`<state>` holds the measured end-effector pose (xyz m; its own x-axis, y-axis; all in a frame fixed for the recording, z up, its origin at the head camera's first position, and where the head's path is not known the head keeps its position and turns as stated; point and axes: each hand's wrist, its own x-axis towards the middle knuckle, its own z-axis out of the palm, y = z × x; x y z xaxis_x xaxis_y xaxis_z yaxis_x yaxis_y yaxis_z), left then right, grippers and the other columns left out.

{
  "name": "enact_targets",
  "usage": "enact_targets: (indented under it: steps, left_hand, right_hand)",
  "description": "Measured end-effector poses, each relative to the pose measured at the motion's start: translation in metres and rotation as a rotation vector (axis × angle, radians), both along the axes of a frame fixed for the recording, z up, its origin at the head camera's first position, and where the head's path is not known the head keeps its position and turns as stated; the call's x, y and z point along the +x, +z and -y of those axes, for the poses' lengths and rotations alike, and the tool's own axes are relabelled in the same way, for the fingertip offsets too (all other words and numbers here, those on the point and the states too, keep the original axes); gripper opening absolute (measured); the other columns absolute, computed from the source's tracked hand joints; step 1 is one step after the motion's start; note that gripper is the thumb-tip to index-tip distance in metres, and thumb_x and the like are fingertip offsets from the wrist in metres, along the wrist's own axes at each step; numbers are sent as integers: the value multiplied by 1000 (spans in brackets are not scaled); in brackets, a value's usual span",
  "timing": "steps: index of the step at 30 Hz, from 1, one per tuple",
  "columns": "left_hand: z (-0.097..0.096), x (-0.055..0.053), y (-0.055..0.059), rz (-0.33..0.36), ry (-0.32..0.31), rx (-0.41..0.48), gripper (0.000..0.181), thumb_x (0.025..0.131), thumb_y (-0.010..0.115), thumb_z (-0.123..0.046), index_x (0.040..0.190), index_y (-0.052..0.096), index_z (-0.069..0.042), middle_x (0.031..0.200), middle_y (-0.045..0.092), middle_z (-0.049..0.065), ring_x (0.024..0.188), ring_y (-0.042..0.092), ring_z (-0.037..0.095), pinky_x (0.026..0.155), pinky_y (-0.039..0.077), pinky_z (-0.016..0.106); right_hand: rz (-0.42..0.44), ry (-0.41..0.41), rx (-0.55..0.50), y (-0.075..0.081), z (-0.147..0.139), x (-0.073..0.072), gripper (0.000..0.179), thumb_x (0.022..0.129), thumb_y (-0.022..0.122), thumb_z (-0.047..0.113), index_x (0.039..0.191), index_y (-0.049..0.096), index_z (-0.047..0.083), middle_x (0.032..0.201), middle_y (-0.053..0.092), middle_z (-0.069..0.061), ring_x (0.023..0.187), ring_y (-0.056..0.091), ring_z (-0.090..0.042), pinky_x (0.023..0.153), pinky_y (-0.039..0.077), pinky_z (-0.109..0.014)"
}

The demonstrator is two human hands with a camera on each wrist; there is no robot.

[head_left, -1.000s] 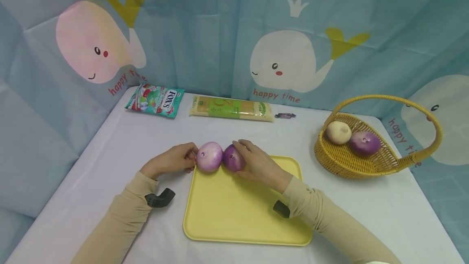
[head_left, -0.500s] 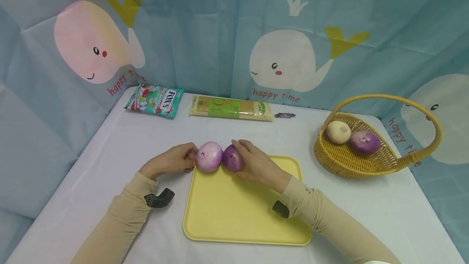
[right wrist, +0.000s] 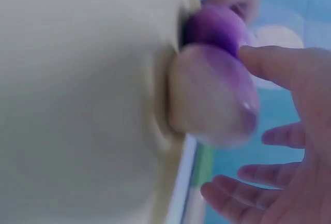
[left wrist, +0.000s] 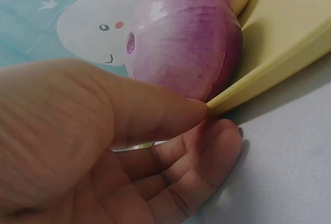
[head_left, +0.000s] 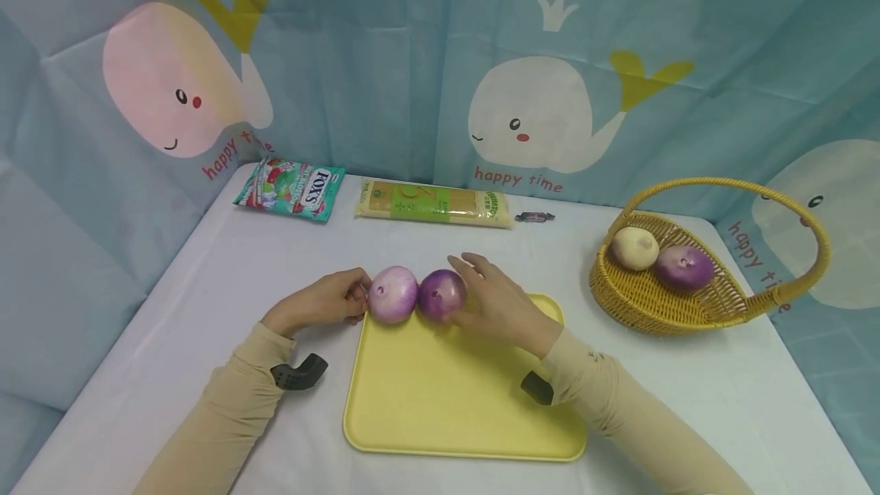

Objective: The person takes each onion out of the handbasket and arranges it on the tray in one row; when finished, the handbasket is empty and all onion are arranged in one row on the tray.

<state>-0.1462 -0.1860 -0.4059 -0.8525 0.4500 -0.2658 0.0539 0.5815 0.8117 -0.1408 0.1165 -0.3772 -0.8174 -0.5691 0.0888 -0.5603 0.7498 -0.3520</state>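
Note:
A yellow tray [head_left: 447, 403] lies on the white table. Two onions sit side by side and touch at its far left corner: a pale purple one [head_left: 393, 295] and a darker purple one [head_left: 440, 296]. My left hand [head_left: 319, 302] pinches the tray's rim by that corner between thumb and fingers, as the left wrist view shows; its thumb [left wrist: 160, 111] lies close beside the pale onion. To the right of the darker onion [right wrist: 209, 97], my right hand [head_left: 505, 308] has its fingers spread with nothing held, the thumb tip near the onion.
A wicker basket [head_left: 660, 319] with a tall handle stands at the right, holding a white onion [head_left: 635, 248] and a purple onion [head_left: 684, 267]. Along the back lie a candy bag [head_left: 292, 188], a noodle packet [head_left: 435, 203] and a small wrapped candy [head_left: 535, 217].
My right hand has loosened from the darker onion and drawn back slightly to the right, its fingers opening. Both onions and my left hand stay where they were.

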Motion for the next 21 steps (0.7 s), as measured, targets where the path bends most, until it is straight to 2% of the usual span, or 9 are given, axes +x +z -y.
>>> enact_targets:
  steps: [4,8,12,15,18,21]
  left_hand:
    - [-1,0,1,4,0,1,33,83,50,4,115,52,7,82,59,10,71,57,17,66,49,27]
    - [0,0,0,1,-5,-5,33,83,51,4,116,52,6,82,59,9,71,57,16,67,49,28]
    - [2,-1,-3,-4,-18,2,32,85,51,2,117,52,5,82,58,8,71,56,17,68,47,28]
    - [2,-1,-3,1,-19,8,32,86,51,1,118,53,4,83,57,8,72,56,17,69,47,29]
    - [2,0,-3,1,-16,6,32,86,52,1,118,53,4,83,57,7,72,56,17,69,46,29]
    - [2,-1,-3,0,-15,3,32,86,52,1,117,53,4,83,57,7,72,55,17,69,47,29]
  right_hand:
    - [-36,-61,-29,12,-22,-5,66,89,67,37,145,45,12,150,41,-18,135,46,-37,99,47,-54]
    - [-95,-108,-80,25,-50,-10,50,92,64,34,134,55,9,142,51,-16,129,52,-35,102,46,-53]
    - [-203,-177,-147,35,-87,-16,32,92,64,21,120,64,4,122,63,-17,110,62,-33,90,51,-50]
    - [-269,-281,-177,41,-117,-20,23,92,62,14,110,68,2,107,68,-18,94,65,-33,78,51,-48]
    - [-249,-390,-176,51,-147,-25,23,93,57,14,107,68,1,102,68,-19,91,63,-33,77,49,-48]
    - [-174,-466,-135,63,-173,-30,30,96,51,20,114,66,1,107,66,-22,95,62,-37,78,48,-51]
